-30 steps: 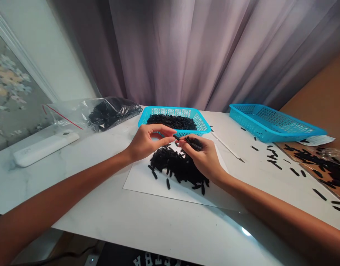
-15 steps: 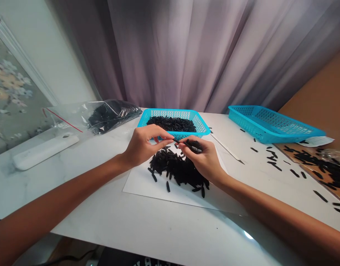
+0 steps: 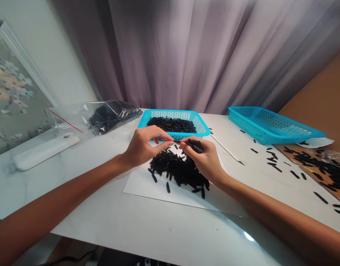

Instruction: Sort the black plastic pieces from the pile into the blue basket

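My left hand (image 3: 143, 144) is closed in a pinch on a small black piece (image 3: 176, 141), held above the heap. My right hand (image 3: 201, 155) grips a slim dark tool (image 3: 196, 148), its kind too unclear to name. The tool's tip meets the piece between my fingertips. Below both hands, a heap of small elongated black pieces (image 3: 175, 166) lies on a white sheet (image 3: 142, 188). Just beyond them stands a blue plastic basket (image 3: 174, 133) holding many similar pieces. Part of the heap is hidden behind my right hand.
At the back left lies a clear zip bag (image 3: 111, 114) of black pieces, near a long white object (image 3: 46, 152). A second blue basket (image 3: 269, 136) stands at the right, with scattered black pieces (image 3: 274, 166) before it. A thin white pointed stick (image 3: 228, 150) lies between the baskets.
Both hands stay nearly in place over the heap. The tool in my right hand has turned slightly, and its bright reflection has faded.
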Demonstrator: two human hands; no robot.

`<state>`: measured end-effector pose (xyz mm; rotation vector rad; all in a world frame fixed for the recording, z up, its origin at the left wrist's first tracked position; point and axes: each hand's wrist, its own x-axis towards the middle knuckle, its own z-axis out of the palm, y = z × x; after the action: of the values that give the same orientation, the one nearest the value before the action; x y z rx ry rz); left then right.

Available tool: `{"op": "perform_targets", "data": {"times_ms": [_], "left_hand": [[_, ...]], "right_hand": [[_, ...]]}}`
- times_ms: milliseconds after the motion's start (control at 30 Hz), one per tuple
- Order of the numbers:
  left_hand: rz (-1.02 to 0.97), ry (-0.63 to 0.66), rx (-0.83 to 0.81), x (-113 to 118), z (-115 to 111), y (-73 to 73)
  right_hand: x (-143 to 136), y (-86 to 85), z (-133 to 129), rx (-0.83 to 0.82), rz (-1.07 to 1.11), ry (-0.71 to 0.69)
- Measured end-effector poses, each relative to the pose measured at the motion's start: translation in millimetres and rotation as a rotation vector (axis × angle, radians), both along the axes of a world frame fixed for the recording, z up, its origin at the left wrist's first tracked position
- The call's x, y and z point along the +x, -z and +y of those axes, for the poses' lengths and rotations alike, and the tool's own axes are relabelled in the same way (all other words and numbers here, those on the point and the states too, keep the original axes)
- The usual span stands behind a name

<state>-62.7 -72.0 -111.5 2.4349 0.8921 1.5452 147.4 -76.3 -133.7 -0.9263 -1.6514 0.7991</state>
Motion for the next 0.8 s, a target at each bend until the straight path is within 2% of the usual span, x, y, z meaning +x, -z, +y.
{"op": "perform_targets", "data": {"times_ms": [533,800], "left_hand": [[0.023,0.02,-0.032,-1.0,0.8,3.3],[-0.017,0.029,-0.157,0.2,-1.7,1.6]], "right_hand": [[0.6,3.5,1.1,-0.031,0.048,-0.06],[0.2,4.9,0.4,-0.039,0.046,-0.074]]}}
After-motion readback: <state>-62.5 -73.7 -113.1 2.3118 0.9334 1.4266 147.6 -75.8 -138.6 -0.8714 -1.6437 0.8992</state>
